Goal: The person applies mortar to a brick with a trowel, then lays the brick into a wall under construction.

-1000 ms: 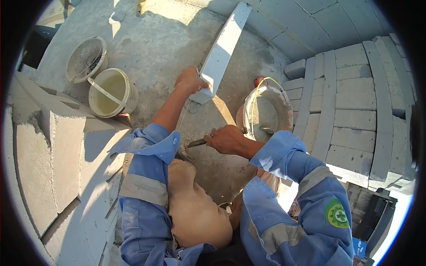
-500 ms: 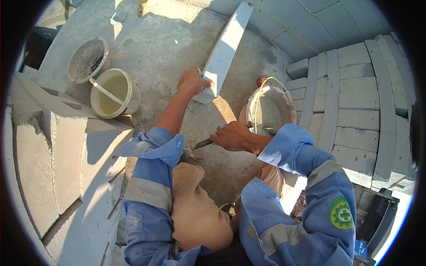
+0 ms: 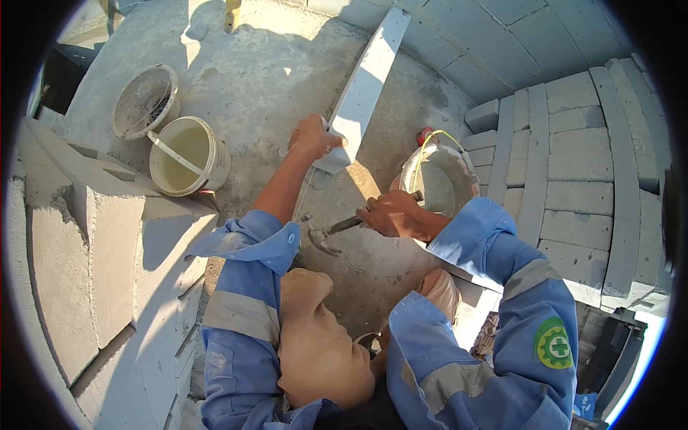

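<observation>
I see open concrete floor (image 3: 251, 79) ahead, hemmed by stacked grey blocks (image 3: 573, 165) on the right and a block wall (image 3: 93, 236) on the left. My left hand (image 3: 312, 137) is closed in a grip on the near end of a long slab (image 3: 362, 89), which runs away across the floor. My right hand (image 3: 394, 213) is wrapped tight around a hammer (image 3: 326, 233), just beside a mortar bucket (image 3: 441, 179). Two more buckets (image 3: 183, 154) stand well apart on the left. Since a second ago, the hammer head has lifted off the floor and the right hand has risen towards the bucket.
</observation>
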{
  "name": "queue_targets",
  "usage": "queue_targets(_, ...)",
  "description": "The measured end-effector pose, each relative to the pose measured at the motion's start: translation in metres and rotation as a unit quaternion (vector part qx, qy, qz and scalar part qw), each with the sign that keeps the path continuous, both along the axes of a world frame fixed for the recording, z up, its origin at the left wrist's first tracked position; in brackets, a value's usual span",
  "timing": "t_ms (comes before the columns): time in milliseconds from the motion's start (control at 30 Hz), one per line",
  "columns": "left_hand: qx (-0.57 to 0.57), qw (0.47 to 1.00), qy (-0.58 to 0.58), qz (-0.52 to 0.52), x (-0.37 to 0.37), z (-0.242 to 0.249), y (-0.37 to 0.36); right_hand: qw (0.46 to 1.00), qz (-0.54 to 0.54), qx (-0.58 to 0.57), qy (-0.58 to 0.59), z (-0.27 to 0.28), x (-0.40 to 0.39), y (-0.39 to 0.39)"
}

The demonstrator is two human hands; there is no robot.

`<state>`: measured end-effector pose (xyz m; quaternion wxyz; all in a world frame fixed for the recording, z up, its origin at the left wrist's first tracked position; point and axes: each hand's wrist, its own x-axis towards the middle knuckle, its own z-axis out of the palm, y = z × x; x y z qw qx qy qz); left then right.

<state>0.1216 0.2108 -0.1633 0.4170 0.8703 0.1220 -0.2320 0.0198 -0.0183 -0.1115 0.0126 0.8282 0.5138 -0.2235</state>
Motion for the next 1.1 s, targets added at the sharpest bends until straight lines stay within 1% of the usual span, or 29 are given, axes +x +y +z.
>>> queue_targets(33, -0.002, 1.0, 0.002, -0.003, -0.002, -0.006, -0.003, 1.0, -0.003, -0.002, 0.002, -0.001, 0.002, -0.001)
queue_targets(100, -0.007, 0.998, -0.065, 0.026, -0.001, -0.016, -0.001, 0.977, -0.202, -0.058, -0.036, 0.0, 0.015, 0.005)
queue_targets(133, -0.004, 0.998, -0.063, 0.027, -0.002, -0.02, 0.001, 0.976, -0.203, -0.071, -0.02, -0.001, 0.001, 0.01)
queue_targets(200, 0.006, 0.996, -0.091, 0.023, -0.001, -0.021, -0.003, 0.985, -0.162, -0.053, 0.012, 0.006, -0.013, 0.015)
queue_targets(233, 0.006, 0.996, -0.09, 0.024, -0.002, -0.021, -0.003, 0.986, -0.16, -0.053, 0.013, 0.01, -0.021, 0.018)
queue_targets(300, 0.021, 0.995, -0.093, 0.026, -0.003, -0.019, -0.003, 0.998, -0.038, -0.043, 0.039, 0.015, -0.033, 0.024)
queue_targets(333, 0.022, 0.995, -0.094, 0.026, -0.003, -0.017, -0.002, 0.998, -0.037, -0.042, 0.038, 0.013, -0.036, 0.025)
queue_targets(400, 0.004, 0.996, -0.078, 0.036, -0.005, -0.014, -0.002, 0.995, 0.071, -0.041, 0.049, 0.007, -0.04, 0.025)
queue_targets(433, 0.004, 0.996, -0.078, 0.039, -0.006, -0.013, -0.002, 0.993, 0.085, -0.062, 0.054, 0.011, -0.031, 0.024)
queue_targets(467, 0.019, 0.995, -0.086, 0.044, -0.007, -0.012, -0.003, 0.995, 0.099, -0.014, -0.016, 0.004, -0.016, 0.012)
queue_targets(500, 0.033, 0.994, -0.095, 0.045, -0.009, -0.012, -0.005, 0.998, 0.048, -0.002, -0.035, 0.001, 0.002, 0.0)
queue_targets(567, 0.031, 0.995, -0.085, 0.043, -0.01, -0.005, -0.006, 0.987, -0.151, -0.019, -0.054, -0.003, 0.021, -0.006)
queue_targets(600, 0.035, 0.996, -0.076, 0.038, -0.01, -0.004, -0.003, 0.982, -0.171, -0.007, -0.078, -0.01, 0.008, -0.004)
queue_targets(633, 0.035, 0.996, -0.072, 0.031, -0.014, -0.009, -0.004, 0.982, -0.167, 0.003, -0.086, -0.009, -0.004, 0.003)
queue_targets(667, 0.02, 0.996, -0.078, 0.028, -0.012, -0.012, -0.004, 0.979, -0.189, -0.07, -0.018, -0.006, -0.009, 0.01)
queue_targets(733, 0.005, 0.996, -0.083, 0.033, -0.01, -0.013, -0.002, 0.991, -0.118, -0.064, 0.004, 0.011, -0.021, 0.017)
queue_targets(767, 0.015, 0.996, -0.087, 0.032, -0.01, -0.012, -0.003, 0.991, -0.117, -0.063, 0.004, 0.009, -0.028, 0.018)
queue_targets(833, 0.025, 0.995, -0.091, 0.032, -0.009, -0.009, -0.004, 0.999, 0.0, -0.034, 0.021, 0.007, -0.034, 0.02)
queue_targets(867, 0.021, 0.997, -0.075, 0.03, -0.008, -0.007, -0.004, 0.999, 0.002, -0.034, 0.023, 0.006, -0.033, 0.019)
queue_targets(933, 0.019, 0.998, -0.057, 0.031, -0.008, -0.006, -0.001, 0.997, 0.013, -0.076, 0.033, 0.011, -0.023, 0.022)
queue_targets(967, 0.009, 0.998, -0.064, 0.026, -0.008, -0.007, 0.0, 0.999, -0.035, -0.038, 0.0, 0.0, -0.01, 0.012)
queue_targets(1000, -0.003, 0.997, -0.071, 0.023, -0.009, -0.007, -0.002, 0.991, -0.127, -0.034, -0.024, -0.009, 0.007, 0.005)
queue_targets(1067, 0.019, 0.996, -0.081, 0.035, -0.011, -0.005, -0.007, 0.97, -0.23, -0.071, -0.03, -0.013, 0.022, 0.01)
queue_targets(1100, 0.041, 0.995, -0.089, 0.035, -0.012, -0.005, -0.004, 0.973, -0.223, -0.046, -0.041, -0.016, 0.01, 0.015)
